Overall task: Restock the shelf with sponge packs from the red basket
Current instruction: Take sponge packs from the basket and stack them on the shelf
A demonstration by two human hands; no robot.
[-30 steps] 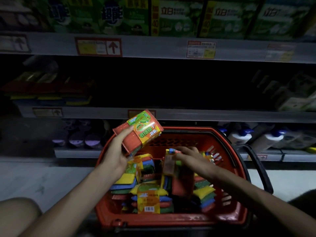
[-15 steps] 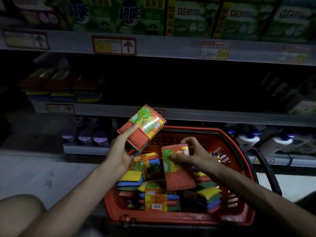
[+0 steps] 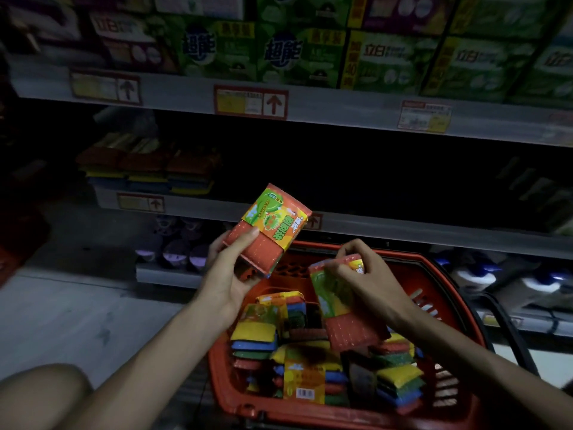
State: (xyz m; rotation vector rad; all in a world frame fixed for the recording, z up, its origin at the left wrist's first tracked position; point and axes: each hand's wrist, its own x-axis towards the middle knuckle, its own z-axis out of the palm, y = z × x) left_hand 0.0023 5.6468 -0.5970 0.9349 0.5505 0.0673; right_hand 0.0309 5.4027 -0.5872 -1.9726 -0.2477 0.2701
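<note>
Grey metal shelving [image 3: 387,231], pale floor [image 3: 71,324], dim aisle; left hand [image 3: 228,274] clasps an orange sponge pack [image 3: 269,225], right hand [image 3: 369,280] clasps a second pack [image 3: 347,318], over a red plastic basket [image 3: 412,260].

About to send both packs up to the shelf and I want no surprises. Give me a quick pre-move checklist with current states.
1. Left hand grips the first sponge pack: ok.
2. Right hand grips the second sponge pack by its top: ok.
3. Free space on the middle shelf beside the shelved sponge stacks: cannot tell, too dark.
4. Nothing between the hands and that shelf: ok.
5. Red basket holds more packs for later: ok.
</note>
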